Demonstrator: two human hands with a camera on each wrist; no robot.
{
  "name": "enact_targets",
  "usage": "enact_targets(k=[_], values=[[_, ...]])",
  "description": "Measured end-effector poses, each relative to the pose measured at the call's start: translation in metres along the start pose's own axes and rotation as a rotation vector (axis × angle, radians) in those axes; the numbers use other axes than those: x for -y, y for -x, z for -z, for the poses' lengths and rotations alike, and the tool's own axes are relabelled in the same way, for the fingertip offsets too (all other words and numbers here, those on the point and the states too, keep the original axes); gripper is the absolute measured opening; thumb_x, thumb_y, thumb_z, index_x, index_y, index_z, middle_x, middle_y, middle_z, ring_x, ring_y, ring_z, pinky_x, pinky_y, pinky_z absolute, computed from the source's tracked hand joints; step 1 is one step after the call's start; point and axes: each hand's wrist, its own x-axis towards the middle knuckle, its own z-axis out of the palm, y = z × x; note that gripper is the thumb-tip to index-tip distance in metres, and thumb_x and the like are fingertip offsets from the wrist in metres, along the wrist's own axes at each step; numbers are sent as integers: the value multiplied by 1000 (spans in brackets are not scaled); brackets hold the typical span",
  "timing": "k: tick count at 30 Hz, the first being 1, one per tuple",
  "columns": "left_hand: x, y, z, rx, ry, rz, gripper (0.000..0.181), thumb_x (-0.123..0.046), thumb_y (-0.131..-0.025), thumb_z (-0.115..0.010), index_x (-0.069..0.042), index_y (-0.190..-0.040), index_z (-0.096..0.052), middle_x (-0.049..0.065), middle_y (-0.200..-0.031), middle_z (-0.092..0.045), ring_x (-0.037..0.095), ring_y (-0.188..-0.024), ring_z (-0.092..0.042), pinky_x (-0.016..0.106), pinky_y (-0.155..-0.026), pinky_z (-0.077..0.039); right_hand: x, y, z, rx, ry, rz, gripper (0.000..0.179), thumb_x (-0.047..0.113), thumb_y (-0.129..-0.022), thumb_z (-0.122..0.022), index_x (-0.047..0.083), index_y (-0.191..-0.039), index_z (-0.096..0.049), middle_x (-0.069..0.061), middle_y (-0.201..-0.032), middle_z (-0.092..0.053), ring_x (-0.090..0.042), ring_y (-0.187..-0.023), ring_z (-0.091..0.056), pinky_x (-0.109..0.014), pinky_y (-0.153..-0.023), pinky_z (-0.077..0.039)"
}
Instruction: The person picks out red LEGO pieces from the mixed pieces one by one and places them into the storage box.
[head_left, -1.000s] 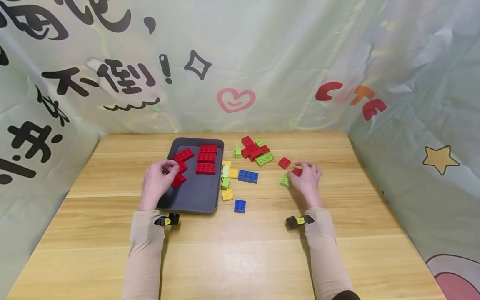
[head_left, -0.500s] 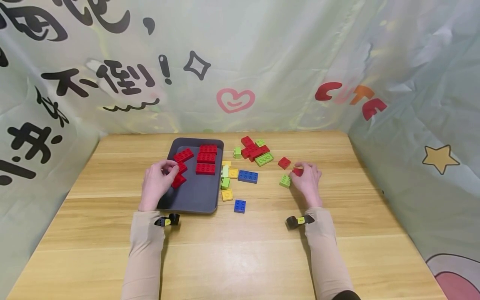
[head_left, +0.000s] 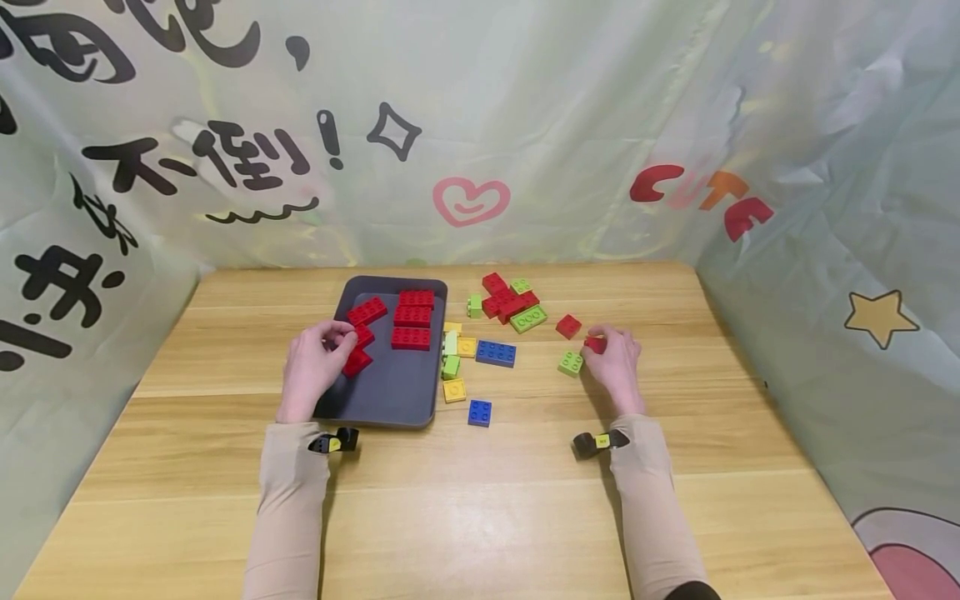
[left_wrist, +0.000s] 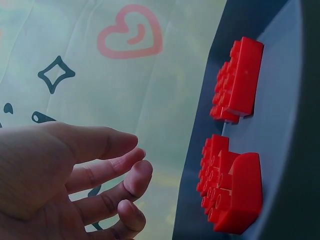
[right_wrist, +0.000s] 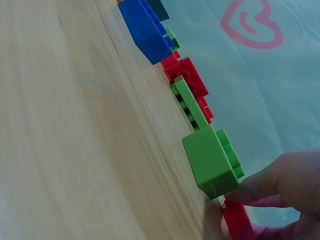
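Observation:
Over the left side of the dark grey tray (head_left: 390,396), my left hand (head_left: 313,367) hovers with loosely bent fingers and nothing between them. The left wrist view shows its fingertips apart from the red toy bricks (left_wrist: 230,192). More red bricks (head_left: 412,316) stand in a column along the tray's right side. On the right of the table, my right hand (head_left: 617,367) pinches a small red brick (head_left: 596,343) between thumb and fingers. A light green brick (head_left: 570,362) sits right beside the thumb; another red brick (head_left: 568,326) lies just behind.
A heap of red and green bricks (head_left: 510,300) lies at the back middle. Yellow bricks (head_left: 454,390), green bricks (head_left: 450,367) and a long blue brick (head_left: 496,353) crowd the tray's right edge. A square blue brick (head_left: 480,412) lies nearer. Printed cloth (head_left: 570,125) hangs behind the table.
My right thumb and fingers have shifted very slightly at the small red brick, the thumb drawing a little off the green one. The left hand and the tray stay put.

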Motion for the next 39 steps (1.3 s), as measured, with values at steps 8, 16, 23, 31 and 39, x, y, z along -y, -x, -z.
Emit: enact_targets(k=[8,16,23,31,39], values=[[-1,0,0,17,-8,39,27,-27,-96,-64,-8,-114,-71,16,-99,-69,25,-79,-56,30,-63,-41,0,-1,-1,5,5,-5,37,6,-91,-63,-4,-127,-61,-30,-129,-56,-45,-129,-40,-56,-111,-25],[1,-1,0,16,-10,28,27,-27,-96,-64,-7,-114,-70,16,-99,-69,26,-79,-56,30,-63,-42,0,-1,1,-4,-6,-1,38,7,-89,-63,-2,-126,-62,-30,-128,-59,-46,-126,-47,-57,-110,-32],[0,0,1,13,-7,24,28,-27,-97,-64,-7,-114,-70,17,-99,-70,26,-78,-56,29,-63,-41,-5,-2,5,-37,-70,11,39,8,-89,-61,-1,-127,-63,-27,-119,-67,-40,-113,-62,-53,-102,-46],[-1,0,2,14,2,31,28,-26,-97,-64,-6,-114,-71,18,-100,-70,26,-79,-57,30,-64,-41,-2,-4,6,-94,-132,55,39,11,-91,-63,1,-128,-64,-26,-122,-68,-40,-113,-63,-52,-100,-51],[2,0,2,9,-3,33,29,-29,-97,-63,-8,-115,-70,16,-99,-70,25,-77,-57,30,-63,-41,6,0,7,-125,-247,123,41,13,-93,-65,4,-132,-62,-22,-129,-58,-41,-116,-58,-54,-104,-45]])
